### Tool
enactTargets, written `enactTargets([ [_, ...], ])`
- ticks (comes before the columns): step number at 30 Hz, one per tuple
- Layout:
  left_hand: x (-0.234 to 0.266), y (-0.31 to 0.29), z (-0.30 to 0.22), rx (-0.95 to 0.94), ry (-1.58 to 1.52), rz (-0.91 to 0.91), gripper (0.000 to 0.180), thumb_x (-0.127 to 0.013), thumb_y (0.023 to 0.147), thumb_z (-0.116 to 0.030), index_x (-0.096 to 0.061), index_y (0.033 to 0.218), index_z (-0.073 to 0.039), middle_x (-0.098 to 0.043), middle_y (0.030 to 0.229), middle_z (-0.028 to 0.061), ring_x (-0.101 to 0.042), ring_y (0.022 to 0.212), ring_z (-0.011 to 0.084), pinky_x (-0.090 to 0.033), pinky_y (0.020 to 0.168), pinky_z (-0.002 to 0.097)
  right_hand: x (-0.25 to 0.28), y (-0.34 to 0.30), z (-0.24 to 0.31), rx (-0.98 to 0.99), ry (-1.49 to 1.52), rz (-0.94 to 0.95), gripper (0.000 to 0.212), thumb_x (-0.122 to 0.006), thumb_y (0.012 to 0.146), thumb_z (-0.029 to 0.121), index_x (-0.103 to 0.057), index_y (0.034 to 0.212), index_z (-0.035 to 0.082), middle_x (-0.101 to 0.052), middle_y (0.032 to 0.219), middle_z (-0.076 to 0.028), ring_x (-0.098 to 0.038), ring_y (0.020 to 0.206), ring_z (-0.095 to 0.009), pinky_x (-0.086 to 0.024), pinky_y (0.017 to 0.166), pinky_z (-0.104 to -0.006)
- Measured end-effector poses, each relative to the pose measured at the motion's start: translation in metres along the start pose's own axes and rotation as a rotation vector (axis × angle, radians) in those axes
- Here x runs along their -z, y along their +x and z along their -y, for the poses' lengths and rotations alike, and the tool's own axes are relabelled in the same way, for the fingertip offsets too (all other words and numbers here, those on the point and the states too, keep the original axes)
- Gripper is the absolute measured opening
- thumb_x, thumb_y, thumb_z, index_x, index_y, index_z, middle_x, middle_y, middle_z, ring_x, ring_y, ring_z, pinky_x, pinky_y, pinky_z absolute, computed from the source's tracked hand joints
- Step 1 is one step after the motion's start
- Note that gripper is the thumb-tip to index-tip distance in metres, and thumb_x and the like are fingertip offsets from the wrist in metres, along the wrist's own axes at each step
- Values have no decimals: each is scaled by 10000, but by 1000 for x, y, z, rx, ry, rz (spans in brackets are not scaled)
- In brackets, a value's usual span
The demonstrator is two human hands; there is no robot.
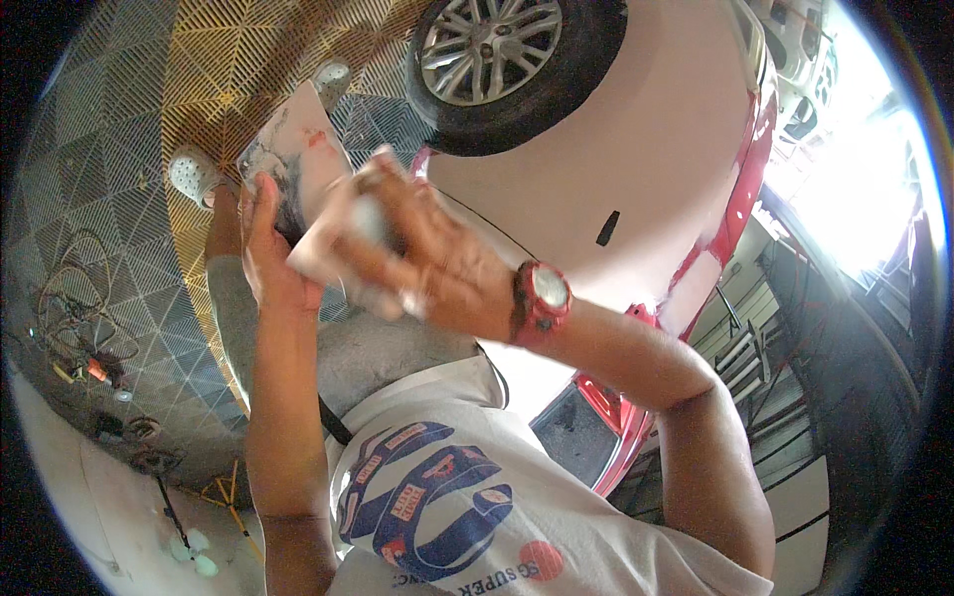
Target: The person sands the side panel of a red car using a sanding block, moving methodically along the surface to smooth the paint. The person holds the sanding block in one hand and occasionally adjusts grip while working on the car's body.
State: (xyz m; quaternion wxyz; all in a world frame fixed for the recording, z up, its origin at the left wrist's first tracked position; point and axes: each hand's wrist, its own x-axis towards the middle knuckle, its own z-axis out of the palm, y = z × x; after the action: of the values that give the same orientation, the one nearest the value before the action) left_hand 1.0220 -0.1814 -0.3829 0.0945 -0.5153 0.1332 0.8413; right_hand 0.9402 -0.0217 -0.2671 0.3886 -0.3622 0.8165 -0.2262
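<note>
My left hand point(273, 253) grips the lower end of a flat, pale board point(320, 149) smeared with pinkish-white paste, red streaks and dark grey stains. My right hand point(437, 253), blurred by motion, is bent over the board's near end. Its fingers curl around something pale that the blur keeps me from making out. A red watch point(545, 296) is on my right wrist. Just beyond my right hand stands a red car whose side panel point(586, 129) is coated in a matte pale pinkish layer, with a dark handle recess point(608, 228) in it.
The car's wheel point(492, 50) is at the top. Grey and yellow grid tiles point(119, 189) cover the floor around my pale clogs point(194, 174). Tangled cables point(79, 298) lie at the left, near a yellow stand point(227, 489). Bright light comes in at the upper right.
</note>
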Motion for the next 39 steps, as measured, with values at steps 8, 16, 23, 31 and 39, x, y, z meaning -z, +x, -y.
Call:
enactTargets([
  [8, 73, -3, 17, 138, -73, -217, 549, -694, 1015, -333, -538, 1465, -60, -600, 1425, 79, -570, 1316, 257, -447, 1127, 422, 82, -71, -170, -366, -833, 293, 861, -528, 808, -72, -443, 1571, 317, -493, 1509, -144, -462, 1358, -462, -420, 1066, -678],
  [16, 173, -4, 25, 181, -48, -352, 597, -669, 1030, -336, -480, 1516, -44, -569, 1475, 86, -539, 1367, 263, -429, 1149, 431, 201, -73, -243, -771, -1339, 389, 624, -510, 956, 38, -552, 1495, 350, -493, 1516, 0, -459, 1424, -342, -387, 1050, -674],
  [23, 182, 2, 23, 160, -40, -342, 663, -696, 1011, -332, -431, 1558, -67, -528, 1523, 108, -513, 1394, 304, -421, 1148, 488, 158, -85, -252, -871, -1325, 406, 515, -437, 1059, 155, -480, 1548, 310, -392, 1636, -49, -295, 1538, -392, -278, 1131, -747],
  [31, 187, 0, 7, 172, 20, -294, 643, -660, 1034, -350, -429, 1565, -70, -525, 1532, 83, -509, 1405, 263, -409, 1171, 454, 102, -100, -238, -934, -1299, 372, 557, -457, 1022, 99, -511, 1535, 308, -402, 1616, -22, -330, 1517, -398, -288, 1137, -723],
  [39, 202, -6, -17, 153, 9, -334, 648, -671, 1032, -330, -424, 1554, -38, -526, 1520, 114, -514, 1397, 289, -412, 1168, 464, 5, -123, -207, -1043, -1140, 418, 525, -414, 1063, 239, -415, 1588, 263, -296, 1706, -34, -199, 1583, -397, -211, 1172, -735],
])
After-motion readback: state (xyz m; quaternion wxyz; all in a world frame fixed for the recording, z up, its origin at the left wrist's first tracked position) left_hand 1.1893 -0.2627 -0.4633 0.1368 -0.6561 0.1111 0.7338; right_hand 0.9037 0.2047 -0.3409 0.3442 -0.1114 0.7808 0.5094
